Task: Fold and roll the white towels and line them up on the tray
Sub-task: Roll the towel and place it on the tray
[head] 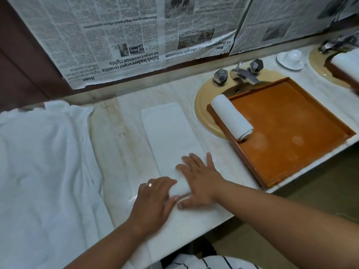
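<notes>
- The folded towel (169,129) lies on the counter (116,136), just left of the tray (291,121).
- Left hand (155,195) fingers curl round its rolled near end; right hand (200,181) fingers press flat.
- Uneven pressure could skew the roll.

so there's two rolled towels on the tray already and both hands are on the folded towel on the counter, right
Not quite. The head view shows only one rolled towel on the tray, along its left edge. The rest holds: the left hand and right hand are both on the folded towel on the counter.
</notes>
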